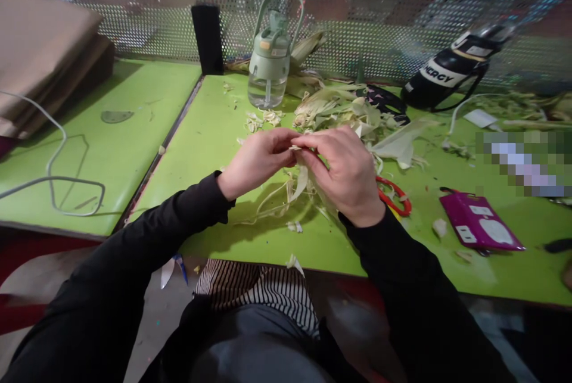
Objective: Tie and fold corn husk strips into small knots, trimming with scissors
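My left hand (257, 159) and my right hand (346, 171) meet above the green table (210, 133), both closed in a pinch on a strip of pale corn husk (300, 183) that hangs down between them. Thin husk strands trail onto the table below. A heap of torn corn husks (344, 110) lies just behind my hands. Red-handled scissors (395, 195) lie on the table beside my right wrist, partly hidden by it.
A pale green water bottle (270, 61) stands at the back, a black phone-like block (208, 37) to its left. A black bottle (451, 73) lies at back right. A magenta pouch (478, 225) sits right. A white cable (53, 174) loops on the left table. Perforated mesh screen behind.
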